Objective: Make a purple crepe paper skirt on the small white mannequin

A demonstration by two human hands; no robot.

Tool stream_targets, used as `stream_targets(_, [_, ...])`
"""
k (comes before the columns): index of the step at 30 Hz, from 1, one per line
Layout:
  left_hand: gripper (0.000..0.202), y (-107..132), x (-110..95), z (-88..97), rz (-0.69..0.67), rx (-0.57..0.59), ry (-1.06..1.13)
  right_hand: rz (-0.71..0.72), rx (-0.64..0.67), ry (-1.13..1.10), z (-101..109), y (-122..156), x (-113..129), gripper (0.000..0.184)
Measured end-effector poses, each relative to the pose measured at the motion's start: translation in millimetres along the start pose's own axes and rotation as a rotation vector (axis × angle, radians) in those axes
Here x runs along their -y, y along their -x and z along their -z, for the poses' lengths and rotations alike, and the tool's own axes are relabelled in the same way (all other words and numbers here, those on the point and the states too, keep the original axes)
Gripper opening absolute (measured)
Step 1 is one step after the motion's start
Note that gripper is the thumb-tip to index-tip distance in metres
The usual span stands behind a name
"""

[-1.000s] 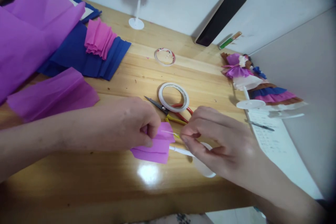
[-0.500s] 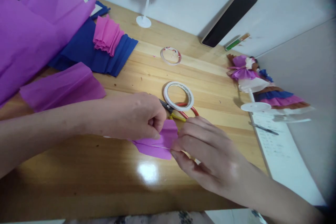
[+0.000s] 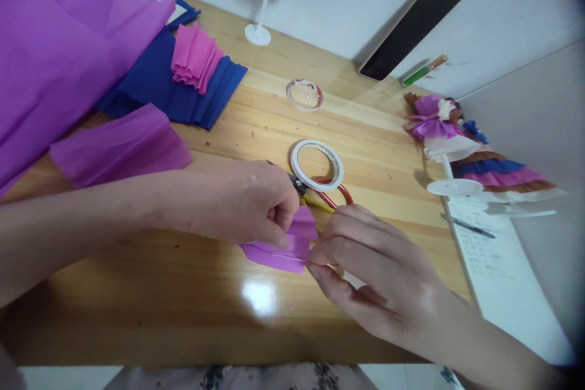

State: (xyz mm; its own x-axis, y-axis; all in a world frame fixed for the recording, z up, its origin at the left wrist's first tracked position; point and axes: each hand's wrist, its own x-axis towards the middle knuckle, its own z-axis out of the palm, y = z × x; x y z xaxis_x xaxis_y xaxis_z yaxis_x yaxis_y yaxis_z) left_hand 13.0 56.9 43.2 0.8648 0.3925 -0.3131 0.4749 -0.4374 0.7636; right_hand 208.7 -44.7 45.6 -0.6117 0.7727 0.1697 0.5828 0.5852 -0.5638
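Right hand (image 3: 381, 268): thumb and forefinger pinched together on one end of a thin white strip (image 3: 290, 258), which lies along a small purple paper (image 3: 300, 246). Left hand (image 3: 256, 204): fingers curled, thumb resting on the same paper; fingertips hidden, cannot tell whether they grip. Paper sits between the two hands, over the wooden table (image 3: 183, 304). Just beyond: scissors (image 3: 317, 202), red and yellow handles, partly under a white tape roll (image 3: 295, 163). Off to the left: loose purple strip (image 3: 123, 146), then folded blue paper (image 3: 155, 82) bearing pleated pink paper (image 3: 196, 58). Against the wall: black-faced slab (image 3: 414, 27), leaning; green marker (image 3: 423, 72) beside it.
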Motion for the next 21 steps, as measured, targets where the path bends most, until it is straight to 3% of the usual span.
stream_targets(7, [0.017, -2, 5, -4.1, -0.052, -0.015, 0.029, 0.033, -0.035, 0.083, -7, -2, 3, 0.017])
stream_targets(15, [0.016, -2, 6, -5.2, -0.020, 0.037, 0.116, 0.086, -0.041, 0.214, -13, -8, 4, 0.025])
stream_targets(18, [0.016, -2, 7, -5.5, -0.021, 0.023, 0.099, 0.087, -0.013, 0.175, -10, -7, 6, 0.021])
stream_targets(21, [0.014, -2, 8, -5.4, -0.022, 0.006, 0.032, -0.014, 0.047, 0.048, -4, 2, 13, 0.014])
